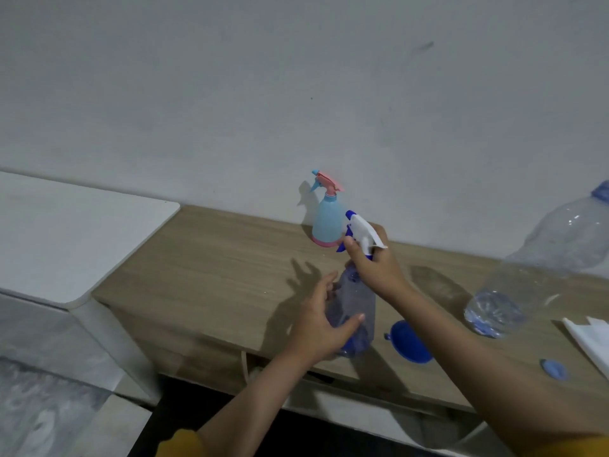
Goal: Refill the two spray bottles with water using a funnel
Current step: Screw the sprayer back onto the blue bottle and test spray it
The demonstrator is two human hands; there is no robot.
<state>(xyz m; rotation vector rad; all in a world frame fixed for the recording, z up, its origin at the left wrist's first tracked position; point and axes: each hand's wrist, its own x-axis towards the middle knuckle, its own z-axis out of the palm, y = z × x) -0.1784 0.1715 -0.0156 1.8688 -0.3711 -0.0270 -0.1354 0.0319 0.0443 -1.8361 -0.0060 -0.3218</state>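
Left hand wraps the clear spray bottle near the counter's front edge; right hand grips its white sprayer head. Blue funnel lies just right, pastel spray bottle stands against the wall.

Left hand: raised on a bare forearm entering from the lower centre, palm turned inward, thumb stretched to the right, fingers curved loosely upward. Right hand: above and just right of the left fingers, forearm bare and extended from the lower right corner, wrist bent, fingers curled downward in a closed grasp. Both arms show a yellow sleeve edge at the bottom.
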